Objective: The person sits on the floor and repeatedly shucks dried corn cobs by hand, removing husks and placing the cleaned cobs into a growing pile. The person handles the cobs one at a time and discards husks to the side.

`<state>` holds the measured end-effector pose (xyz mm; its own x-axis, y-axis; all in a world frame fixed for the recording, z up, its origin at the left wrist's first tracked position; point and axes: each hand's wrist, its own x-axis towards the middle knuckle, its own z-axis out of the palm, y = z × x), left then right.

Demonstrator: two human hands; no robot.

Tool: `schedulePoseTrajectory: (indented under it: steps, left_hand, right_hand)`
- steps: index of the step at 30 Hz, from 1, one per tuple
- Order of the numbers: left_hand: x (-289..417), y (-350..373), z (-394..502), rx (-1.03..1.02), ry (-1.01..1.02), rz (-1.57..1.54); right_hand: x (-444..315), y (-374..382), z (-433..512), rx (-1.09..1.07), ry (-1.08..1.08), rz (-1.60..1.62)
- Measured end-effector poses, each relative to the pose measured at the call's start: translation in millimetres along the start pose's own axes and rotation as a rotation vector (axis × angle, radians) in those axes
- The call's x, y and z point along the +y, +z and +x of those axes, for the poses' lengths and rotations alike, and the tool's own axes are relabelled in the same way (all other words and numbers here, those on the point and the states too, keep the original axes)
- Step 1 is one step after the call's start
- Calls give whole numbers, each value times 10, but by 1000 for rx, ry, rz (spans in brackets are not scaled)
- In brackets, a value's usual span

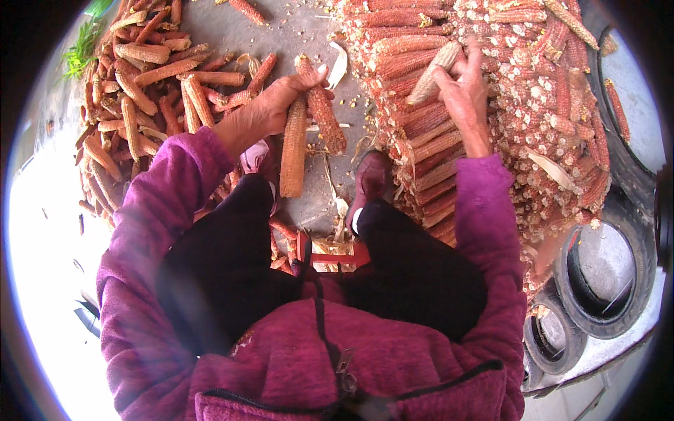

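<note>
My left hand (281,100) grips corn cobs above the floor: an orange-tan cob (294,152) hangs down beside a redder, rough cob (325,118). On the other side, my right hand (466,89) holds a pale cob (434,73) between thumb and fingers, tilted over a neat stack of stripped cobs (432,137). Those stacked cobs lie side by side in rows, many with their ends facing up on the right. To the left spreads a loose heap of cobs (142,79), lying in all directions.
Old rubber tires (566,294) stand along the right, beyond the stack. Dry husk pieces (338,66) and yellow kernels lie scattered on the concrete floor (310,210). My shoe (371,176) rests against the stack's near edge. Green leaves (81,50) show at the upper left.
</note>
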<state>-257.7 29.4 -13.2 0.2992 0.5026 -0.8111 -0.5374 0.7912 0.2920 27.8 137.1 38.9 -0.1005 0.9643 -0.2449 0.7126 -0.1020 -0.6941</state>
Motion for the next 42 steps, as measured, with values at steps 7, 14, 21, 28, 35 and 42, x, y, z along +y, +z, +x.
schedulePoseTrajectory:
  steps: [7,14,21,28,35,42]
  left_hand:
    - [-16,-27,8,-27,16,-31]
    - [-11,-59,-30,-38,44,-36]
    - [18,-32,-17,-11,100,12]
    - [-8,118,-34,0,72,3]
    - [-189,464,-260,-88,236,-2]
    - [-262,615,-418,-141,162,313]
  right_hand:
    - [-88,-200,25,28,-844,-733]
    - [154,168,-58,36,-968,-780]
    - [96,281,-77,52,-995,-724]
    - [-562,462,-597,-209,-447,154]
    - [-733,699,-853,-321,-183,266]
    - [-564,583,-812,-344,97,405]
